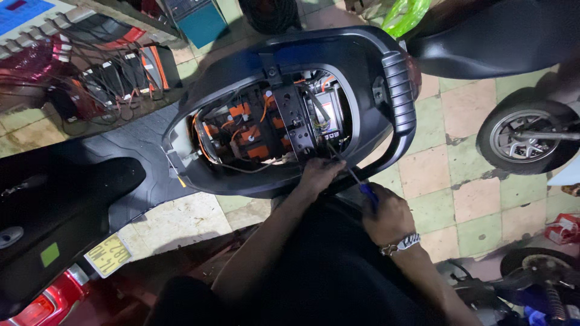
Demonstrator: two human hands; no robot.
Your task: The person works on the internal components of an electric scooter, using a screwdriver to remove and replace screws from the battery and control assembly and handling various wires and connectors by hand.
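I look down into the open under-seat bay of a dark electric scooter [362, 54]. Inside lie orange-and-black battery packs [248, 130], loose wires and a black metal bracket [295, 121] across the middle. My left hand [319, 174] rests on the bay's near rim, fingers at the bracket's lower end. My right hand [386, 217], with a metal bracelet on the wrist, grips a blue-handled screwdriver [366, 189]. Its thin shaft reaches up into the bay near a small module with coloured wiring [329, 118].
A black grab rail [400, 90] curves round the bay's right side. Another scooter's rear wheel [522, 137] stands at right, a red tail light and yellow plate [109, 255] at lower left. Chargers and cables [115, 75] clutter the tiled floor at upper left.
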